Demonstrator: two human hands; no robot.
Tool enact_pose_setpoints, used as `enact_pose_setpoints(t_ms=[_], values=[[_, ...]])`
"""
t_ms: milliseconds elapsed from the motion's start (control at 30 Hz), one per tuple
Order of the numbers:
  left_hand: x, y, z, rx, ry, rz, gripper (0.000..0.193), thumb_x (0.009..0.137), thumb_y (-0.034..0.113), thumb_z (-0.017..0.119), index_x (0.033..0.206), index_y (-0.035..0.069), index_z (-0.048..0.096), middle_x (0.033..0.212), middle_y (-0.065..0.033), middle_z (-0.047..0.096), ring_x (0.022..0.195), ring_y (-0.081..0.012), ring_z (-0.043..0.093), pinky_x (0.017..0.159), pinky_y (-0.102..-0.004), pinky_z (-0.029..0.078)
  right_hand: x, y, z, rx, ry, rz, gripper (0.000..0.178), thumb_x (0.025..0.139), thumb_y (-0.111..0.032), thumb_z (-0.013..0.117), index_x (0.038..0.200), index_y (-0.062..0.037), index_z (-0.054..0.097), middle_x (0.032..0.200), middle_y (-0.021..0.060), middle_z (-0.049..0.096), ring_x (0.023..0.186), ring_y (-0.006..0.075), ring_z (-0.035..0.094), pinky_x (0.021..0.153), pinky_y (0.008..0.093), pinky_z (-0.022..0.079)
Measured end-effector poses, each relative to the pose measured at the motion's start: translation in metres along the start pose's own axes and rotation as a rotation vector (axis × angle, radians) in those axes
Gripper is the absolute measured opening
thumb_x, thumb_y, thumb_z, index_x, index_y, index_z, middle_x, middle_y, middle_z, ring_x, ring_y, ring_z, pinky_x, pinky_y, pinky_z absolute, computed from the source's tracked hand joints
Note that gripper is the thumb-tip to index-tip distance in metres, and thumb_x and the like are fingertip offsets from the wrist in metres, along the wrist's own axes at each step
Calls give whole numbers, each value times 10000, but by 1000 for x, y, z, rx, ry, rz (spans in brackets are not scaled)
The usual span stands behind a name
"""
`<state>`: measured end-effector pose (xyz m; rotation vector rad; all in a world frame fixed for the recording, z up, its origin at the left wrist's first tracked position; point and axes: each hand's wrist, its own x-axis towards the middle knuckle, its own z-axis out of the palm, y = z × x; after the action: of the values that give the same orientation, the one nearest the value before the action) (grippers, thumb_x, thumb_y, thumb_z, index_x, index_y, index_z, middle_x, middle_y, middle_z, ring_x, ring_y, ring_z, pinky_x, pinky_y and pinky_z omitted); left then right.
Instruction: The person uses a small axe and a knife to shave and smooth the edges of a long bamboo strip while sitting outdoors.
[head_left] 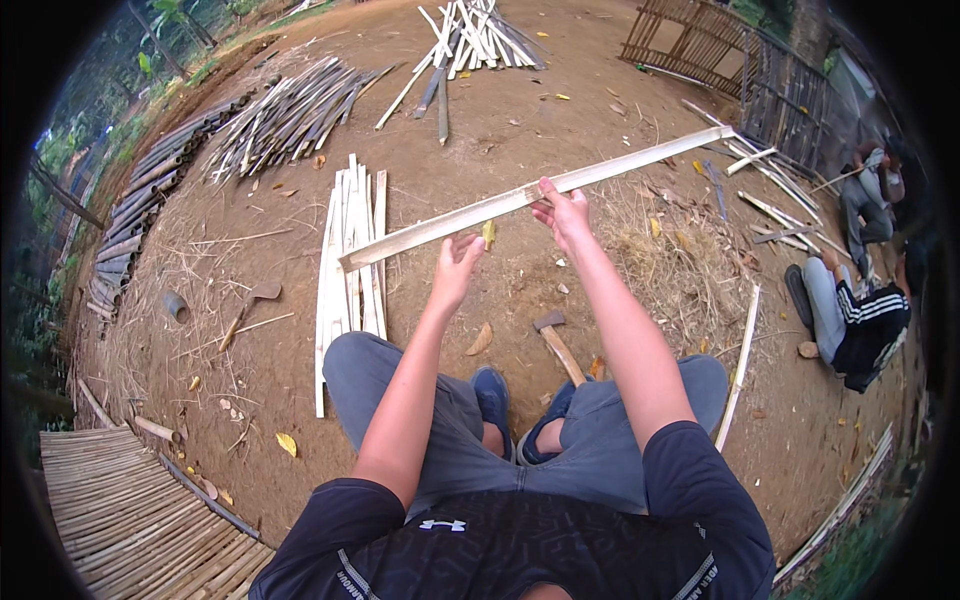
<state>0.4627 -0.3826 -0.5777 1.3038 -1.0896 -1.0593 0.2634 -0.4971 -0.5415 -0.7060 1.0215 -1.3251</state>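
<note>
A long split bamboo strip, pale on its inner face, slants in front of me from lower left to upper right. Near its middle my right hand grips it, thumb on top and fingers beneath. My left hand is just under the strip's left half, thumb and fingers apart, with no hold on it that I can see. Below the strip's left end lies a pile of pale bamboo strips on the ground. An axe with a wooden handle lies near my feet, its handle end hidden by my right leg.
A machete lies at left. Beyond are bamboo slats, a strip heap and dark bamboo poles. A slatted bamboo platform is at lower left. Two people, one in a striped jacket, sit at right near bamboo panels.
</note>
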Motion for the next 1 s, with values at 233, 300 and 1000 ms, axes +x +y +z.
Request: enact_pose_setpoints(t_ms=[233, 300, 1000], values=[[8, 31, -24, -229, 311, 283, 485, 1036, 367, 488, 1346, -4, 446, 1246, -151, 572, 1144, -260, 609, 889, -386, 524, -7, 43, 39, 222, -112, 203, 461, 886, -232, 759, 1143, -7, 451, 995, 117, 643, 756, 218, 694, 595, 292, 607], [14, 44, -26, -268, 404, 357, 444, 1049, 357, 460, 1339, 21, 474, 1212, -135, 609, 1135, -224, 591, 896, -376, 512, -9, 51, 48, 279, -139, 258, 337, 903, -225, 738, 1058, -6, 535, 919, 90, 649, 750, 194, 686, 591, 273, 606], [-2, 120, -22, -589, 418, 615, 300, 1060, 274, 438, 830, 82, 415, 614, -19, 389, 521, -128, 430, 540, -307, 428, -64, 71, 58, 343, -508, 619, 204, 940, -232, 671, 1048, -65, 624, 940, 80, 689, 839, 147, 684, 700, 235, 593]])
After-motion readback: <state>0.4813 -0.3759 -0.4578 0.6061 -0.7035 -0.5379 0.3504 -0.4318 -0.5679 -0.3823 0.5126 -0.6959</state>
